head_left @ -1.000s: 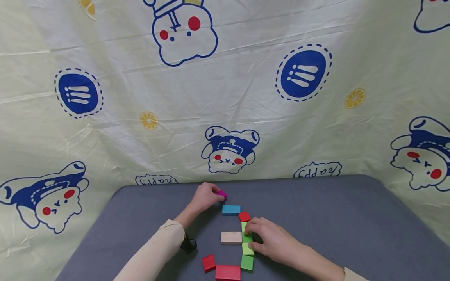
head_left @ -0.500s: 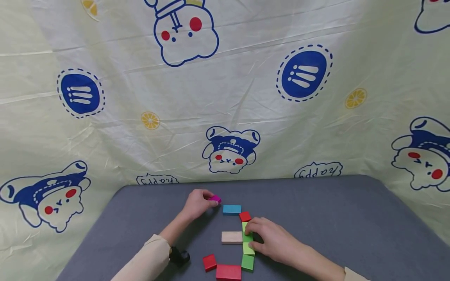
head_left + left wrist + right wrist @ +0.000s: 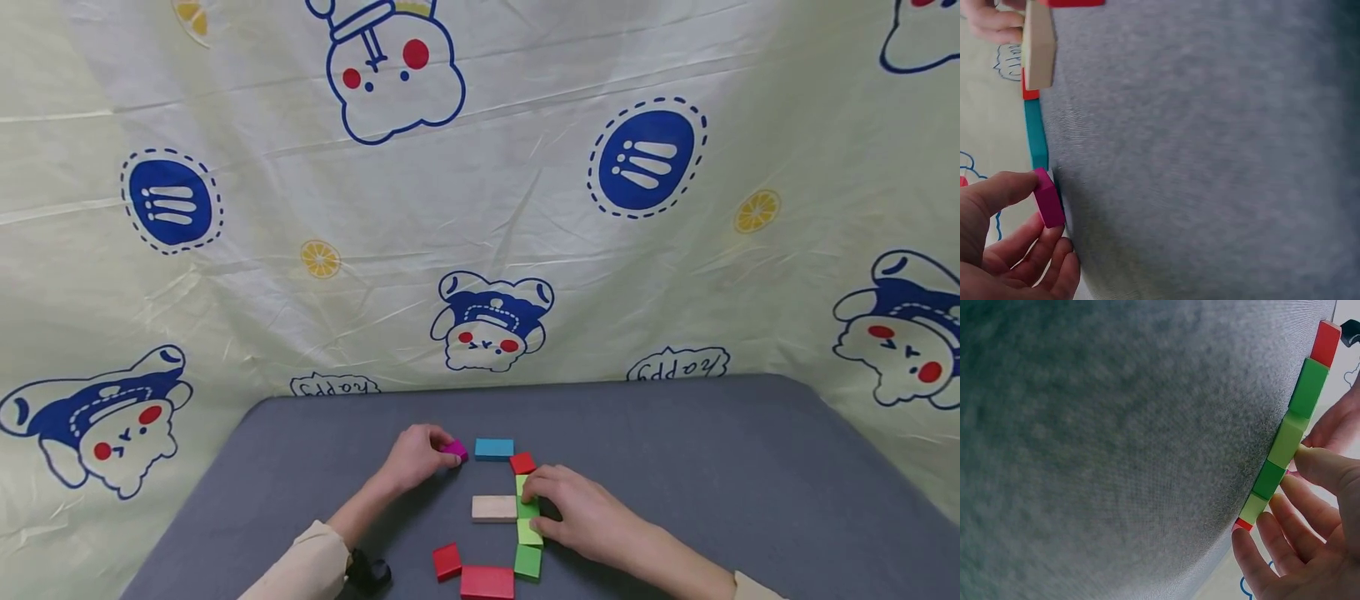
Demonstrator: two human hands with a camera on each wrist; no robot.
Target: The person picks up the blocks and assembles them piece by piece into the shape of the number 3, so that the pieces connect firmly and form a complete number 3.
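Note:
My left hand (image 3: 415, 457) pinches a small magenta block (image 3: 455, 451) between thumb and fingers, close to the left end of a blue block (image 3: 494, 450). In the left wrist view the magenta block (image 3: 1049, 200) sits beside the end of the blue block (image 3: 1036, 134). My right hand (image 3: 585, 517) touches a column of green and light green blocks (image 3: 529, 532); its thumb and spread fingertips lie along the column's side in the right wrist view. A small red block (image 3: 522, 462) joins the column's far end to the blue one. A plain wooden block (image 3: 493, 508) extends left from the column.
A large red block (image 3: 487, 582) lies at the near end of the column, with a tilted small red block (image 3: 447, 561) at its left. All lie on a grey cloth-covered table (image 3: 712, 467). A printed curtain (image 3: 525, 233) hangs behind the table's far edge.
My left hand has carried the magenta block from beyond the blue block leftward and nearer, to beside the blue block's left end. The right hand has stayed at the green column.

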